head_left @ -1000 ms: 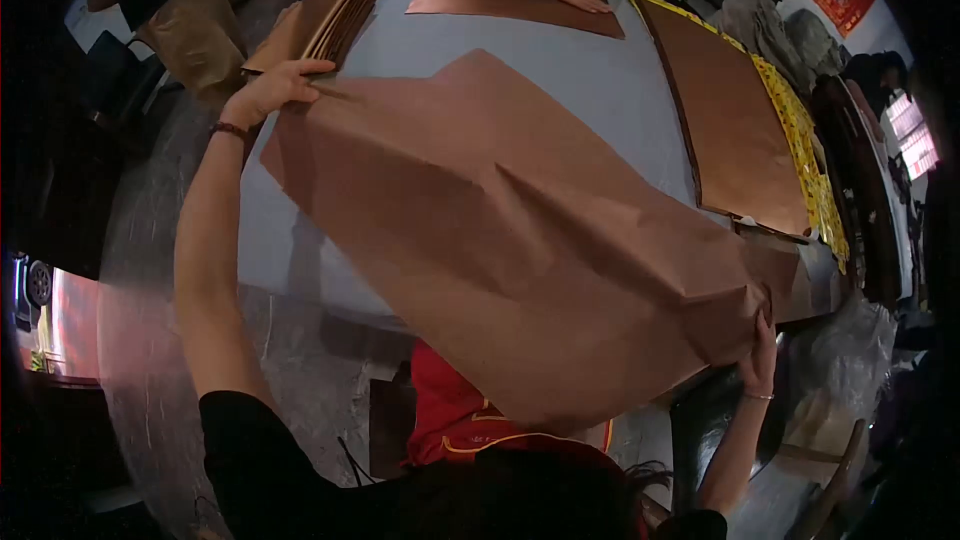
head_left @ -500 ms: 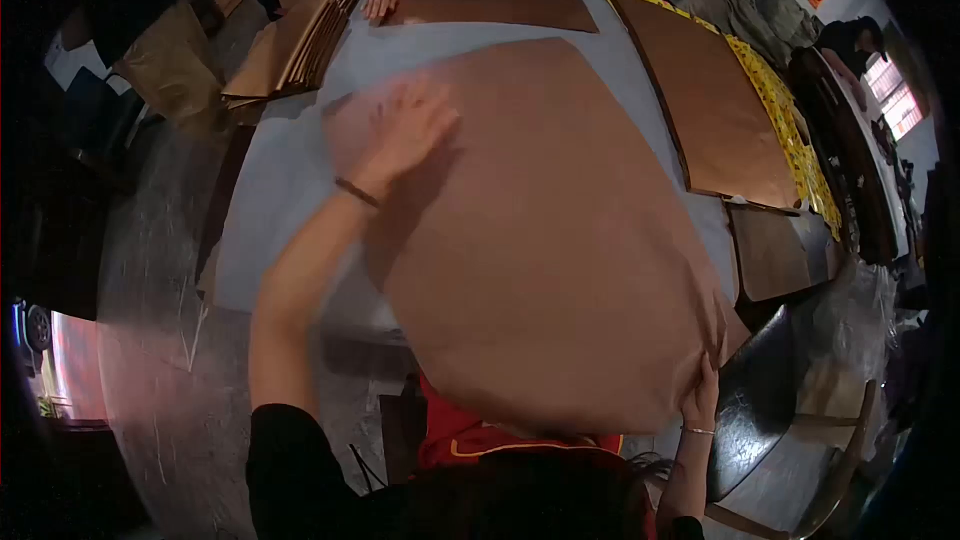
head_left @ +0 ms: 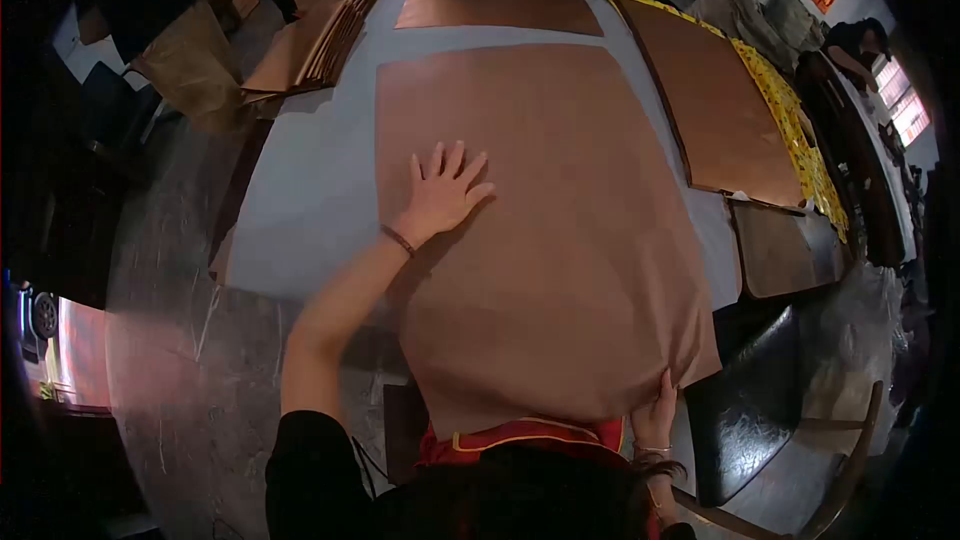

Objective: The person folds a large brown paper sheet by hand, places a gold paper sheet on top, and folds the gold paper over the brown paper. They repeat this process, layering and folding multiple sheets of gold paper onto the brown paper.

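Note:
A large brown sheet (head_left: 540, 210) covers much of the table in front of me, its near end hanging past the edge towards my lap. My left hand (head_left: 445, 195) lies on the sheet's left half, palm down with the fingers spread. At the near right corner my right hand (head_left: 657, 410) grips the sheet's edge, where the material creases. Part of that hand's fingers is hidden beneath the sheet. Pale grey covering (head_left: 310, 190) shows on the table around the sheet.
Folded brown sheets (head_left: 320, 45) are stacked at the back left. A brown sheet pile (head_left: 725, 100) lies on yellow wrapping (head_left: 770, 85) at right. Across the table, a person's hands touch another brown sheet (head_left: 500, 8). A black chair seat (head_left: 740, 410) stands at my right.
My left hand has come down and nearer, from a blurred sweep to lying on the sheet. The sheet lies flatter, and my right hand has shifted left with its corner.

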Tool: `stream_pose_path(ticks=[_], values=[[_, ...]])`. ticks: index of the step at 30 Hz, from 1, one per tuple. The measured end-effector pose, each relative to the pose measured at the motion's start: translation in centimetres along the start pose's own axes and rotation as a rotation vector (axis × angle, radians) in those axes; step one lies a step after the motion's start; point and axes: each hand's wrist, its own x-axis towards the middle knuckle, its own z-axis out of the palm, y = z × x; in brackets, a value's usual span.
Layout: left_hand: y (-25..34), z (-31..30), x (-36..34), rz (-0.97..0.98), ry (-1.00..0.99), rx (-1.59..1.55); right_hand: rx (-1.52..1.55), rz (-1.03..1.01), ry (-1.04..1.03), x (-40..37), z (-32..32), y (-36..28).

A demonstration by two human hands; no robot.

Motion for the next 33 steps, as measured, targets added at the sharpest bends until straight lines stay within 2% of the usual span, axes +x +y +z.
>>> stream_pose_path(ticks=[4, 6, 9, 13, 15, 16, 18, 20, 22, 24, 26, 27, 28, 29, 30, 31, 33], values=[[-1.2, -0.4, 0.5, -0.082, -0.03, -0.042, 0.025, 0.045, 0.071, 0.3, -0.2, 0.7], [-3.7, 0.2, 0.6, -0.081, 0.048, 0.018, 0.111, 0.103, -0.008, 0.5, -1.0, 1.0], [-7.0, 1.2, 1.4, -0.136, 0.127, 0.092, 0.175, 0.142, -0.003, 1.0, -1.2, 1.8], [-7.1, 0.1, 1.9, -0.171, 0.055, 0.08, 0.122, 0.121, 0.006, 0.6, -0.8, 2.7], [-6.1, -0.3, 2.6, -0.245, 0.03, 0.096, 0.066, 0.089, -0.144, 0.1, 0.0, 2.9], [-5.3, -0.5, 2.9, -0.228, 0.02, 0.095, 0.074, 0.082, -0.127, -0.1, 0.1, 3.2], [-3.6, -0.9, 3.5, -0.101, 0.043, 0.169, 0.064, 0.106, -0.018, -0.5, 0.2, 3.7], [-1.0, -0.1, 5.0, -0.029, 0.078, 0.102, 0.09, 0.119, -0.001, -0.6, -0.4, 4.4], [3.0, 0.7, 7.0, 0.181, 0.118, -0.015, 0.106, 0.133, 0.008, -0.9, -0.5, 4.5], [8.5, -0.6, 7.9, 0.433, 0.041, -0.06, 0.102, 0.169, 0.112, -1.3, 0.0, 4.5], [12.4, 1.5, 8.9, 0.776, 0.009, -0.171, 0.077, 0.134, 0.078, -1.2, 0.6, 4.5], [13.6, 2.5, 9.4, 0.779, 0.011, -0.173, 0.055, 0.105, 0.045, -1.1, 0.8, 4.4], [14.6, 3.5, 9.9, 0.871, -0.008, -0.178, 0.054, 0.104, 0.048, -1.1, 0.9, 4.2], [15.1, 4.4, 10.4, 0.964, -0.029, -0.182, 0.056, 0.111, 0.091, -1.3, 0.8, 4.0], [15.0, 5.1, 11.5, 0.974, -0.023, -0.211, 0.058, 0.12, 0.134, -1.3, 0.7, 4.0], [14.5, 5.5, 12.8, 0.975, -0.029, -0.211, 0.061, 0.122, 0.138, -1.3, 0.4, 4.1], [12.7, 6.1, 15.7, 0.847, 0.087, -0.109, 0.108, 0.173, 0.175, -1.2, -0.3, 4.3]])
